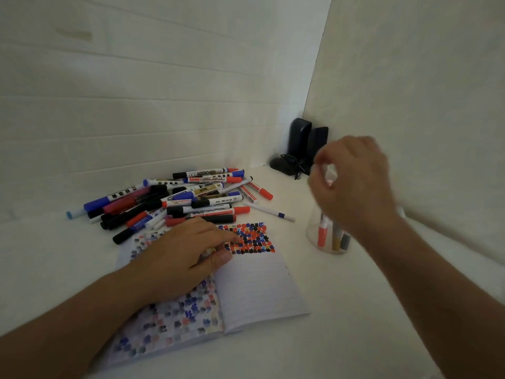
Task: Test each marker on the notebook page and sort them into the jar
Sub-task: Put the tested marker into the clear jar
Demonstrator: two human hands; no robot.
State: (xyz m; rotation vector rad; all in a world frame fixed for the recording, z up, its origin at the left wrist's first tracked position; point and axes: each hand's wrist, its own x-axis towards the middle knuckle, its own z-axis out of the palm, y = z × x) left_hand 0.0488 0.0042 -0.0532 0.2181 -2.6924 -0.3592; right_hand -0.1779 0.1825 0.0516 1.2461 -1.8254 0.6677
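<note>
An open notebook (pixel 259 285) lies on the white table, with colourful test marks across the top of its right page and over its left page. My left hand (pixel 188 253) rests on the notebook, and its thumb and fingers pinch a small pale object (pixel 210 252), a marker or a cap. To the right stands a clear jar (pixel 314 236) holding a red marker (pixel 322 235), a gold one and a grey one. My right hand (pixel 352 181) hovers blurred over the jar's mouth with its fingers curled. Whether it holds anything is unclear.
A heap of several whiteboard markers (pixel 177 201) lies behind the notebook. A thin white pen (pixel 273 213) lies between the heap and the jar. Two dark upright objects (pixel 306 143) with a cord stand in the back corner. Walls close the back and the right.
</note>
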